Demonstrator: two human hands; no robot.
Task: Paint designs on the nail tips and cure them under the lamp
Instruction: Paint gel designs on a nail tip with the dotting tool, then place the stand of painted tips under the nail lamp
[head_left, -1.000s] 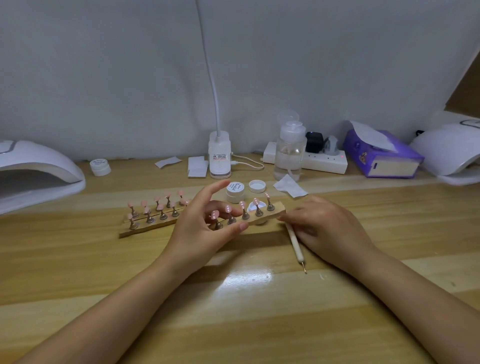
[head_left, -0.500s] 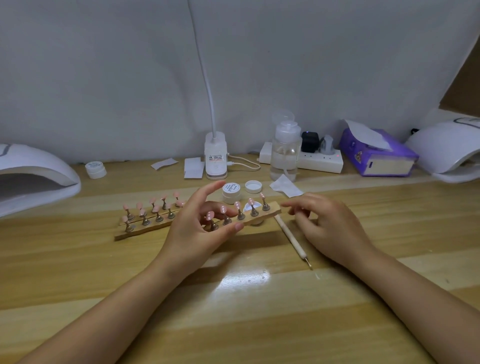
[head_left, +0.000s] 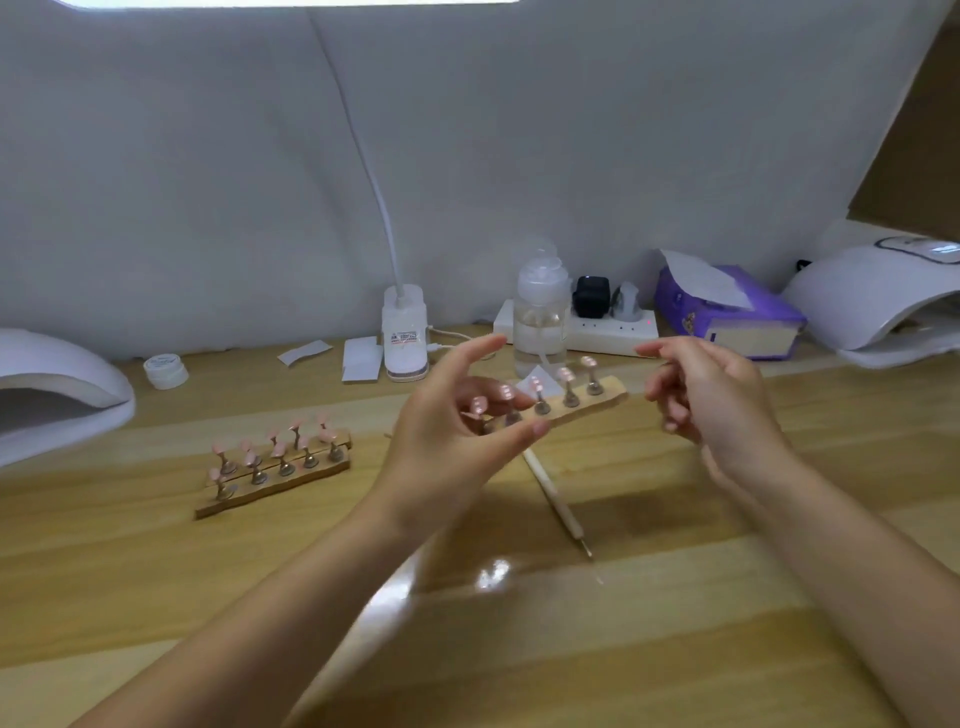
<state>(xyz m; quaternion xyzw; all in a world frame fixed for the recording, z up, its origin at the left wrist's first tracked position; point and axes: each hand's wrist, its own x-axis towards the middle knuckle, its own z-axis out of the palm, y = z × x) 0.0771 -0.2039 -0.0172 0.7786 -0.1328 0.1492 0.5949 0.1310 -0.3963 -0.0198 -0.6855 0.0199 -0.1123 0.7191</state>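
Left hand (head_left: 447, 431) is gripping the wooden strip (head_left: 576, 402) of nail tips (head_left: 565, 373) above the worktop (head_left: 519, 649). Right hand (head_left: 711, 395) is hovering, fingers loosely curled, holding nothing. Light, stiff, wet-painted; hold by edges.

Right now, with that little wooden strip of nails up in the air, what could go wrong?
The left hand grips the lifted wooden strip by one end only, and it looks tilted, so it might slip or tip. The right hand hovers close to the strip's far end and could brush the nail tips, smudging them if the paint is wet. The dotting tool lies loose on the table below, where an arm could knock it.
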